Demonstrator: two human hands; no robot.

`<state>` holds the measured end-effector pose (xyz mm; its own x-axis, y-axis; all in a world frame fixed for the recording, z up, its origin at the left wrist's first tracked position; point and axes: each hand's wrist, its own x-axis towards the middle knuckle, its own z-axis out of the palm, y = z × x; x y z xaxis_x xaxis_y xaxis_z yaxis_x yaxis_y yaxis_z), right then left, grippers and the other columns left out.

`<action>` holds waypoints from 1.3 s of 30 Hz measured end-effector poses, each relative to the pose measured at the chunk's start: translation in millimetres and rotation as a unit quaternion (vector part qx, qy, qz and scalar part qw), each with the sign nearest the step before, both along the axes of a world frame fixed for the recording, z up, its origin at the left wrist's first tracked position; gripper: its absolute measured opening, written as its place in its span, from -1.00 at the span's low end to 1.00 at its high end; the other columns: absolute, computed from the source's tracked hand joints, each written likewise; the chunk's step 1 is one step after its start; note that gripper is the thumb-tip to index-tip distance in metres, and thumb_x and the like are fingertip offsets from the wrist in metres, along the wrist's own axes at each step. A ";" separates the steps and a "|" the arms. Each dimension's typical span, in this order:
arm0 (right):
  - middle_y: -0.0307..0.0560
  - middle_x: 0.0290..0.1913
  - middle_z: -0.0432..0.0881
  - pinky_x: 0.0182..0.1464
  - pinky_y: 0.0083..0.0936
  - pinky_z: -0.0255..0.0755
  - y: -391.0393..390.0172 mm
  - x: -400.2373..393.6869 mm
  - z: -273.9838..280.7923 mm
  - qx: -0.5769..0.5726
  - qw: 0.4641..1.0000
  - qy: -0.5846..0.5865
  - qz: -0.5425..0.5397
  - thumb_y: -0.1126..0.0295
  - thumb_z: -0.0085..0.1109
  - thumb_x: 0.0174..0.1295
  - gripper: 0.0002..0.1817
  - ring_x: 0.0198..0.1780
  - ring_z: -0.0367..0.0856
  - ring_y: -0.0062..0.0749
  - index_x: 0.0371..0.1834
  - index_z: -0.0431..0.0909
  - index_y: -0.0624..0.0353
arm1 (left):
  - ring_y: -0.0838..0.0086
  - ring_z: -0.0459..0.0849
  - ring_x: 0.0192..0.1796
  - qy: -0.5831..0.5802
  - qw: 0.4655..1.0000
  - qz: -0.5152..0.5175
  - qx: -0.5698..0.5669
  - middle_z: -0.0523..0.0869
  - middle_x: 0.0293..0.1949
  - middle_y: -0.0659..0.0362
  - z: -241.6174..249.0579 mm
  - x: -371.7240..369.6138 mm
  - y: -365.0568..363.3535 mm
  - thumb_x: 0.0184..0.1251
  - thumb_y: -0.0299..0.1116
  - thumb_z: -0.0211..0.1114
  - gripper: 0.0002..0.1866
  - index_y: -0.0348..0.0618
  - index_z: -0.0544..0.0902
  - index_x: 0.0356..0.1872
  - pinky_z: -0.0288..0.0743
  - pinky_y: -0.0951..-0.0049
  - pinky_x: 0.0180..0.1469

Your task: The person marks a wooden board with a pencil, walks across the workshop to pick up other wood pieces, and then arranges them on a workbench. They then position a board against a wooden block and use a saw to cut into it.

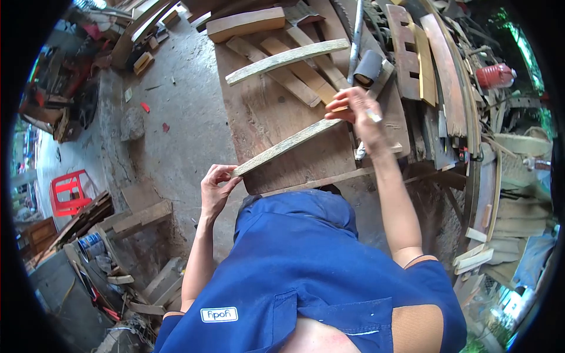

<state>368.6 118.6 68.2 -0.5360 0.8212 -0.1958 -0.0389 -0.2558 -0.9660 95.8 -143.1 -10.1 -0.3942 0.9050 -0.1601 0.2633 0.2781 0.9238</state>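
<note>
A long, slightly curved wooden slat [288, 145] lies slantwise over the brown workbench [265, 112]. My left hand [215, 187] pinches its near end at the bench's left edge. My right hand [356, 110] is at the slat's far end, fingers closed on a thin pen-like marker [373, 116] whose tip is near the wood. A second curved slat [288, 59] lies farther back on the bench, beside several straight wood pieces.
A black cylinder [368, 67] and a grey metal rod [356, 35] lie behind my right hand. Planks and scrap [438, 70] pile up at the right. A concrete floor [170, 117] lies left, with a red plastic stool [69, 192] and stacked timber [118, 220].
</note>
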 end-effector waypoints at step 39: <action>0.04 -0.09 0.72 0.25 -0.17 0.35 -41.3 15.0 -46.6 0.555 0.748 -0.361 0.032 0.51 0.10 0.13 -0.64 0.07 0.64 -0.15 0.01 0.65 0.06 | 0.40 0.56 -0.09 0.148 0.987 -0.041 0.044 0.60 -0.21 0.22 5.4 6.1 49.2 -0.02 -0.43 0.54 -0.67 -0.05 0.76 -0.15 0.49 0.40 0.01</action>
<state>383.7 77.3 21.6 -0.6653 0.6694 0.3306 0.5741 0.7418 -0.3467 102.0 -93.9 -4.7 -0.3364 0.9411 0.0325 0.5444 0.1662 0.8222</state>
